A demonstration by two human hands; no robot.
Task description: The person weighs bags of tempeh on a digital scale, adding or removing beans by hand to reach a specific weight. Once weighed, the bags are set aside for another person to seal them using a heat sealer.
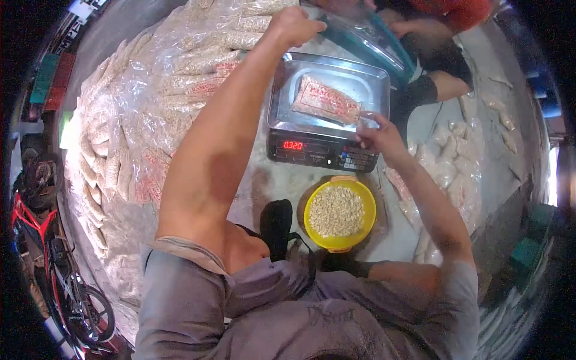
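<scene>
A filled clear plastic bag with red print (327,101) lies on the steel pan of a digital scale (287,123), whose red display reads 0.320. My right hand (381,139) is over the pan's front right corner, fingers apart, fingertips at the bag's right end. Stretched far forward, my left hand (294,27) is closed near the left end of a teal-edged clear object (366,42); what it grips, if anything, is hard to make out. In front of the scale stands a yellow basin (374,219) holding pale, small pieces (336,211).
Many filled bags (198,66) are piled on the left, some with red print. More filled bags (450,156) lie at the right. Another person's arm (423,29) and dark-clad leg are beyond the scale. A red bicycle (60,270) stands at the far left.
</scene>
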